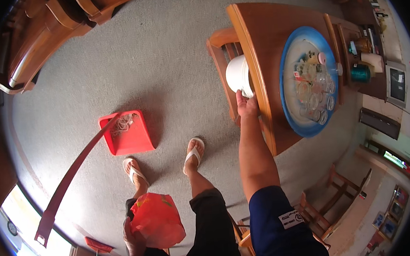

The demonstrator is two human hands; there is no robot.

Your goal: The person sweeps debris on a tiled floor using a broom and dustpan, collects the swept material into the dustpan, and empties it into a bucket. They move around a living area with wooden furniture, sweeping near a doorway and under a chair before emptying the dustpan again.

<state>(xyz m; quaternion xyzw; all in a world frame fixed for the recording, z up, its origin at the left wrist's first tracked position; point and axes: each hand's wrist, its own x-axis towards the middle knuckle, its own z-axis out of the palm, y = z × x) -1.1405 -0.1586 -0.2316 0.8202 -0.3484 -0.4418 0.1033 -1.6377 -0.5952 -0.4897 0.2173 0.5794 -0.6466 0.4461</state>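
My left hand [134,238] holds a crumpled red plastic bag [158,220] low in front of my lap, fingers along its left side. My right arm stretches forward, and my right hand [247,104] is at the near edge of a white round bucket [237,75]. Whether those fingers grip the bucket or only touch it is hard to tell. The bucket rests on a wooden stool or chair [217,54], partly under the tabletop. On the floor before my feet stands a red dustpan [130,143] with tangled clear strands in it; its long dark-red handle [75,174] rises to the left.
A wooden table [272,18] on my right bears a blue-rimmed round tray [293,121] with several glasses and jars. Wooden furniture [46,43] lines the far left. A red broom [98,244] is at lower left. Wooden chairs [312,209] stand behind on the right.
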